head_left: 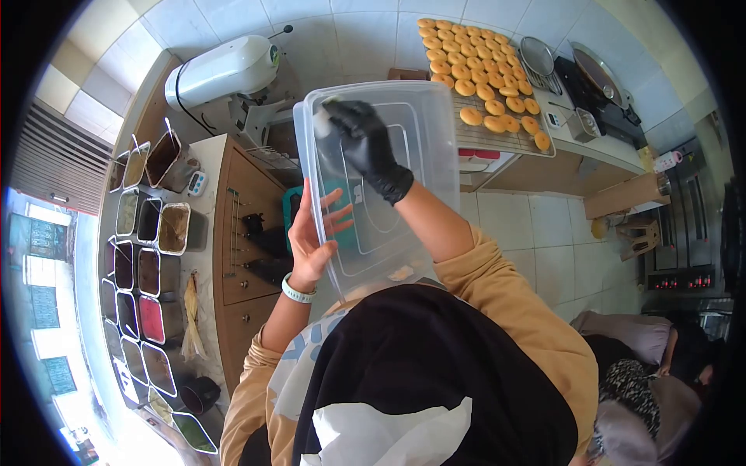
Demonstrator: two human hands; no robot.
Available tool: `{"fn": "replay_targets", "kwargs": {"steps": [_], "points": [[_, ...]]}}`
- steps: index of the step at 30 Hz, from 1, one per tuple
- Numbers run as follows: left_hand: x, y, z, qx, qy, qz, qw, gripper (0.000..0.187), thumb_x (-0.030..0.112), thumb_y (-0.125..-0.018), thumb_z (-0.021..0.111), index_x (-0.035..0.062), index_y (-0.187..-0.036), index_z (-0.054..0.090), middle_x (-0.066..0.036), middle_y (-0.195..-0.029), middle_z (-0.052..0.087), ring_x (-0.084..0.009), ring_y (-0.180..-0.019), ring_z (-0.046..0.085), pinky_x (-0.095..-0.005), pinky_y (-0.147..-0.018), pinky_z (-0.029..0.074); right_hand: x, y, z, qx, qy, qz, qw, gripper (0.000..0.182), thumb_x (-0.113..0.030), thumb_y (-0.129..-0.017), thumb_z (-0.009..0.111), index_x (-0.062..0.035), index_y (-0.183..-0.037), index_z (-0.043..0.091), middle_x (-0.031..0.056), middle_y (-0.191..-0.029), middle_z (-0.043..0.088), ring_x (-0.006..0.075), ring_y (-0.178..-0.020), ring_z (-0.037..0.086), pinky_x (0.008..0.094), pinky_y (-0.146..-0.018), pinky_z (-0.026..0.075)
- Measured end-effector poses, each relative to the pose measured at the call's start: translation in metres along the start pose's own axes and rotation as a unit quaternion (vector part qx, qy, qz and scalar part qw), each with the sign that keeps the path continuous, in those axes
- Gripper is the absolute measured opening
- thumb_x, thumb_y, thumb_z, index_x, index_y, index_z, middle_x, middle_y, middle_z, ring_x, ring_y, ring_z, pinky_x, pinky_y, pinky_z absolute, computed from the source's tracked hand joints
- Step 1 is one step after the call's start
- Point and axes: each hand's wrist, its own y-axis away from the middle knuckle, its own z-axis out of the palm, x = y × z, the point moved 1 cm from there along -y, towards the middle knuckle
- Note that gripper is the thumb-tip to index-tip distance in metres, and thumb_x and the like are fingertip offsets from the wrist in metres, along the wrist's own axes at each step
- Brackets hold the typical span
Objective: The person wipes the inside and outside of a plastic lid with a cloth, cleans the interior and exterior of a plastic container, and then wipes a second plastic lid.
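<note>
A clear plastic storage box (423, 147) is tilted up in front of my body, its open side facing me. My bare left hand (315, 237) grips its left rim, with the thumb on the near side and the fingers showing through the wall. Inside the box, my right hand (364, 144) wears a black glove. Its fingers are bent around a small whitish wad (322, 123) pressed near the far left corner; blur hides what it is made of. A small pale scrap (401, 273) shows at the box's near end.
Ring doughnuts (474, 62) cover a wire rack (513, 144) on the far counter. A stand mixer (225, 70) stands at the back left. Several metal tins of fillings (173, 229) line the left counter. Another person (633, 380) is low at the right, near an oven (684, 233).
</note>
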Motion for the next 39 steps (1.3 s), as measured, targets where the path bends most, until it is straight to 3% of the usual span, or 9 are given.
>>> {"fn": "replay_targets", "kwargs": {"steps": [5,8,12,14,16,19,23,32,39], "points": [[-0.032,0.012,-0.033,0.041,-0.02,-0.001,0.999,0.088,0.021,-0.068,0.064,-0.0014,-0.139,0.017,-0.026,-0.128,0.043,-0.0365,-0.104,0.057,-0.0428,-0.082,0.052,-0.036,0.076,-0.001,-0.226,-0.069,-0.077,0.969,0.036,-0.001,-0.073,0.059,0.0003,-0.108,0.058,0.014,-0.109,0.058,0.031,-0.099,0.053,0.0385,-0.087,0.044],[-0.017,0.011,-0.017,0.103,0.009,-0.012,0.995,0.088,0.022,-0.069,0.063,0.0009,-0.14,0.017,-0.026,-0.128,0.042,-0.0358,-0.102,0.057,-0.0413,-0.081,0.052,-0.044,0.165,-0.001,-0.323,-0.373,0.209,0.844,0.025,0.0,-0.079,0.06,-0.0036,-0.103,0.059,0.0113,-0.104,0.06,0.0281,-0.1,0.056,0.0365,-0.083,0.046],[-0.016,0.01,-0.027,0.07,-0.018,-0.011,0.997,0.091,0.025,-0.069,0.063,0.004,-0.142,0.013,-0.028,-0.13,0.039,-0.0401,-0.11,0.052,-0.0427,-0.085,0.05,-0.01,0.12,-0.021,-0.243,-0.094,-0.049,0.964,0.024,-0.002,-0.075,0.064,-0.0039,-0.099,0.063,0.0104,-0.097,0.064,0.0275,-0.091,0.061,0.0358,-0.08,0.047],[-0.005,0.007,-0.01,0.066,-0.006,-0.022,0.998,0.096,0.027,-0.068,0.065,0.0051,-0.143,0.009,-0.028,-0.132,0.036,-0.0405,-0.112,0.05,-0.0453,-0.088,0.047,0.031,0.071,-0.027,-0.11,-0.071,0.093,0.987,0.02,-0.005,-0.074,0.064,-0.0042,-0.094,0.065,0.0109,-0.093,0.065,0.0277,-0.089,0.061,0.0364,-0.078,0.047],[-0.004,0.005,-0.004,0.044,-0.022,-0.029,0.998,0.099,0.028,-0.067,0.066,0.0056,-0.144,0.007,-0.028,-0.133,0.035,-0.0404,-0.112,0.05,-0.0464,-0.09,0.046,0.065,0.041,-0.044,-0.098,0.092,0.11,0.985,0.015,-0.006,-0.075,0.061,-0.0046,-0.089,0.067,0.0123,-0.089,0.065,0.0291,-0.086,0.061,0.0363,-0.077,0.047],[-0.006,0.0,-0.005,0.049,-0.014,-0.019,0.998,0.1,0.028,-0.067,0.067,0.0062,-0.144,0.006,-0.028,-0.135,0.033,-0.0402,-0.113,0.049,-0.0468,-0.09,0.045,0.038,0.043,-0.034,-0.064,0.063,0.084,0.992,0.014,-0.007,-0.076,0.06,-0.0049,-0.088,0.067,0.0127,-0.085,0.065,0.0304,-0.083,0.06,0.0361,-0.077,0.047],[-0.023,0.001,-0.025,0.043,-0.02,-0.004,0.999,0.101,0.027,-0.067,0.07,0.0112,-0.145,0.007,-0.023,-0.139,0.03,-0.039,-0.117,0.046,-0.0456,-0.092,0.044,-0.06,0.122,-0.005,-0.219,-0.125,0.038,0.967,0.032,-0.001,-0.075,0.059,-0.0045,-0.106,0.061,0.0131,-0.111,0.059,0.0282,-0.101,0.057,0.0378,-0.087,0.045],[-0.009,0.013,-0.01,0.065,0.013,-0.023,0.998,0.109,0.035,-0.065,0.076,0.0085,-0.144,0.006,-0.026,-0.138,0.029,-0.0411,-0.116,0.047,-0.0484,-0.092,0.043,0.106,0.04,-0.026,-0.052,0.077,0.091,0.991,0.018,-0.007,-0.078,0.057,-0.0055,-0.094,0.066,0.0145,-0.084,0.065,0.0295,-0.085,0.061,0.0377,-0.074,0.048],[-0.012,0.034,-0.032,0.16,-0.021,-0.003,0.987,0.087,0.01,-0.066,0.053,0.0096,-0.143,0.012,-0.028,-0.135,0.032,-0.0454,-0.114,0.047,-0.0522,-0.088,0.046,0.077,0.166,-0.064,-0.414,0.239,0.082,0.874,0.014,-0.015,-0.08,0.051,-0.0084,-0.078,0.063,0.0136,-0.072,0.059,0.0305,-0.074,0.057,0.0429,-0.067,0.045]]}}
